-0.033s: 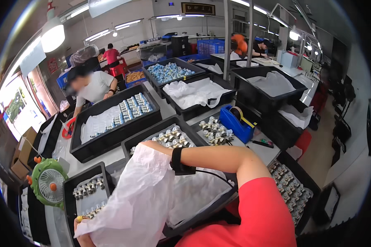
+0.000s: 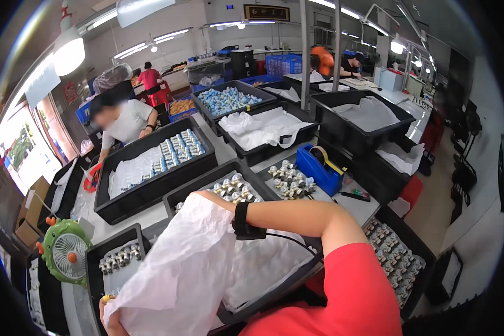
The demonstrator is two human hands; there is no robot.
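A crinkled white sheet of thin paper [image 2: 179, 269] hangs between my hands, slanting from the middle down to the lower left. My right hand [image 2: 214, 200] grips its upper end, the fingers mostly hidden behind the paper. At the lower left my left hand [image 2: 111, 316], with a yellow band on one finger, pinches the opposite edge. Beneath the sheet is a black tray [image 2: 93, 297] with rows of small black-and-white figurines [image 2: 120, 259], partly covered. Another black tray [image 2: 269, 299], lined with white paper, lies in front of me, under my right forearm.
Beyond my right hand stands a black tray of figurines [image 2: 235, 189], beside a blue tape dispenser [image 2: 319, 171]. A green fan [image 2: 67, 252] is at the left. Across the table, a person in white [image 2: 126, 120] leans by a tray of blue-and-white pieces [image 2: 176, 148]. More trays [image 2: 395, 263] flank me.
The sheet's lower left part has shifted slightly and covers more of the figurines in the tray beneath. Both hands keep their hold, and the view has moved a little.
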